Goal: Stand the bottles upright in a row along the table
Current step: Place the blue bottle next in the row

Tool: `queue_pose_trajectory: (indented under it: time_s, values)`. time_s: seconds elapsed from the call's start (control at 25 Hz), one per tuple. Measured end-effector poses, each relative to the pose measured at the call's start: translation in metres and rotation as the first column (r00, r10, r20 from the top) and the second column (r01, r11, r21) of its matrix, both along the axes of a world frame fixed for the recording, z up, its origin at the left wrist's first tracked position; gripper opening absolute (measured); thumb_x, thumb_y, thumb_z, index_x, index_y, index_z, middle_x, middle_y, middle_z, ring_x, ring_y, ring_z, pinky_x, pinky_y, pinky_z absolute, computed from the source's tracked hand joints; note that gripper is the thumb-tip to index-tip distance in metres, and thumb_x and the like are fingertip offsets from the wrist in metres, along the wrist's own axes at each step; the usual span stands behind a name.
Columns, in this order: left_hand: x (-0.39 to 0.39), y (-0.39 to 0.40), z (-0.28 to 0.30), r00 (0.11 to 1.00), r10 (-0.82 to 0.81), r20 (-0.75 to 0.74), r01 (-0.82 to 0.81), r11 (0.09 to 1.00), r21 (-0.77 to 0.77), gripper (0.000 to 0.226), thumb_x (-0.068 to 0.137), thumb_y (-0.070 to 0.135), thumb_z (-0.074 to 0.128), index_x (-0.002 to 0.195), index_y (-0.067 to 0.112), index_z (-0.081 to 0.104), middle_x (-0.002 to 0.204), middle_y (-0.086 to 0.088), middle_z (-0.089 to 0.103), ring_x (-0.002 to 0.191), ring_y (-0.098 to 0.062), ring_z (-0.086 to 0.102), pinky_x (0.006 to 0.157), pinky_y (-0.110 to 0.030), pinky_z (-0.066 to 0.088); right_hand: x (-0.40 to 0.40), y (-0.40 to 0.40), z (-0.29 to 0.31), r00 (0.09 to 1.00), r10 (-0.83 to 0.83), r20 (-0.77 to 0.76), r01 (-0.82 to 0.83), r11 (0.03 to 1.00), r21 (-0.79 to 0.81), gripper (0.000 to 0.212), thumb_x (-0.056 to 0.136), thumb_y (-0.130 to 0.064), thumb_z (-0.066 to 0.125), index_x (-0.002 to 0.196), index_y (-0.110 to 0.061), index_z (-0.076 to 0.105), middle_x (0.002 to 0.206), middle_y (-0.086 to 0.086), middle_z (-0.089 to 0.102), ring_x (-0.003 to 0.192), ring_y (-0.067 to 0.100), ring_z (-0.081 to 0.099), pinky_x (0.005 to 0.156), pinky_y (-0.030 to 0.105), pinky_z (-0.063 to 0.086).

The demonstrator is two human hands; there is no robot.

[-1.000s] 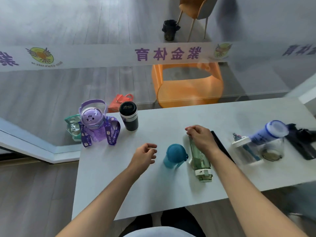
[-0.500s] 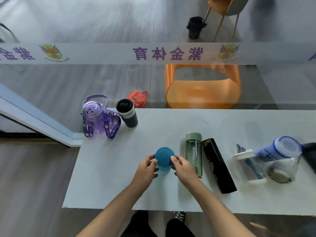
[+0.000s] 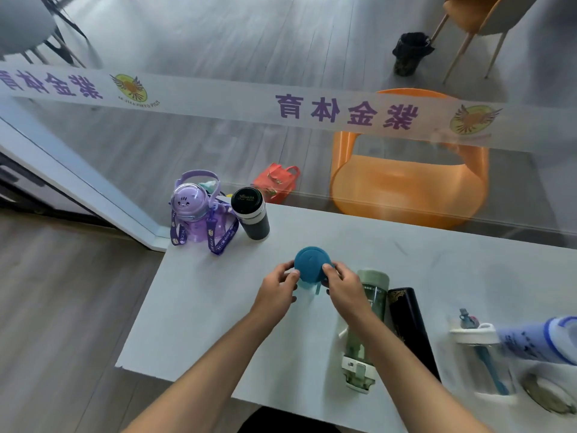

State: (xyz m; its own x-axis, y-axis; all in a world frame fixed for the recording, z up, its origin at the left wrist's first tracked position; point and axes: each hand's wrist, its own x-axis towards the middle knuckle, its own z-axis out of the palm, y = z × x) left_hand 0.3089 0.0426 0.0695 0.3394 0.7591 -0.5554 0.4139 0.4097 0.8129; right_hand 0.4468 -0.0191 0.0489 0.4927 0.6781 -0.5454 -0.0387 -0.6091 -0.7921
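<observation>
Nearest the person, on the pale table (image 3: 199,323), a green bottle (image 3: 362,335) lies on its side with its white-latched cap toward the near edge, and a black flask (image 3: 412,329) lies just beside it on the right, the two roughly parallel. Further right, blurred at the frame's edge, a clear bottle with a white lid (image 3: 480,354) and a blue-and-white bottle (image 3: 537,339) also lie down. A little farther in, both hands meet around a teal bottle (image 3: 312,264) that stands upright near the table's middle: the left hand (image 3: 276,292) presses its thumb and fingers against the bottle's left side, and the right hand (image 3: 346,289) grips the right side just under the round lid, so the bottle is clamped between them. The right forearm crosses over the green bottle. At the far left corner of the table a purple bottle (image 3: 193,210) with a dome lid, handle and printed strap stands upright, and a black-and-white tumbler (image 3: 251,214) stands just beside it on the right. Beyond the table's far edge is a glass partition carrying a white banner (image 3: 218,98) with purple characters, and behind it an orange chair (image 3: 409,182) and a small red bag (image 3: 276,181) on the grey floor.
</observation>
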Motion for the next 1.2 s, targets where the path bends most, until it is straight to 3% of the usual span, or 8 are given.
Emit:
queue_pose_trajectory:
  time_s: [0.12, 0.36, 0.6, 1.0, 1.2]
  values:
    - [0.014, 0.035, -0.002, 1.000, -0.005, 0.002, 0.005, 1.000, 0.017, 0.038, 0.100, 0.028, 0.048, 0.137, 0.020, 0.052, 0.121, -0.006, 0.065, 0.108, -0.023, 0.063, 0.090, -0.043, 0.057, 0.014, 0.036, 0.000, 0.999, -0.019, 0.036, 0.019, 1.000, -0.010, 0.052, 0.080, -0.060, 0.047, 0.112, -0.024, 0.067, 0.107, 0.000, 0.072, 0.103, 0.022, 0.068, 0.097, 0.052, 0.053]
    - [0.035, 0.082, -0.013, 1.000, -0.001, 0.019, 0.002, 1.000, -0.020, 0.038, 0.100, 0.027, 0.048, 0.137, 0.019, 0.051, 0.123, -0.007, 0.063, 0.111, -0.026, 0.062, 0.092, -0.045, 0.056, 0.034, 0.088, -0.006, 0.999, -0.037, 0.038, 0.038, 0.999, -0.015, 0.024, 0.096, -0.044, 0.050, 0.105, -0.026, 0.064, 0.110, 0.004, 0.071, 0.104, 0.025, 0.069, 0.098, 0.051, 0.053]
    - [0.044, 0.110, -0.016, 1.000, 0.012, 0.012, -0.012, 1.000, -0.010, 0.037, 0.101, 0.027, 0.046, 0.136, 0.017, 0.053, 0.121, -0.007, 0.064, 0.106, -0.024, 0.063, 0.092, -0.046, 0.056, 0.040, 0.117, -0.012, 0.998, -0.044, 0.036, 0.044, 0.999, -0.026, 0.035, 0.099, -0.043, 0.048, 0.120, -0.021, 0.064, 0.118, 0.007, 0.070, 0.109, 0.026, 0.067, 0.100, 0.050, 0.053]
    - [0.045, 0.105, -0.016, 0.999, 0.028, 0.033, -0.027, 0.999, -0.031, 0.038, 0.103, 0.031, 0.043, 0.139, 0.023, 0.049, 0.130, -0.003, 0.060, 0.113, -0.023, 0.060, 0.089, -0.041, 0.056, 0.040, 0.118, -0.016, 0.999, -0.029, 0.044, 0.031, 0.998, -0.051, 0.039, 0.101, -0.043, 0.043, 0.128, -0.019, 0.059, 0.126, 0.008, 0.065, 0.115, 0.027, 0.064, 0.102, 0.050, 0.052]
    - [0.042, 0.097, -0.022, 0.997, 0.072, 0.015, -0.071, 0.996, -0.061, 0.043, 0.103, 0.034, 0.040, 0.145, 0.025, 0.041, 0.130, 0.002, 0.051, 0.117, -0.027, 0.056, 0.097, -0.047, 0.053, 0.043, 0.105, -0.007, 0.998, -0.026, 0.061, 0.028, 0.999, -0.041, 0.040, 0.100, -0.047, 0.043, 0.128, -0.022, 0.058, 0.128, 0.004, 0.064, 0.116, 0.025, 0.062, 0.103, 0.050, 0.050]
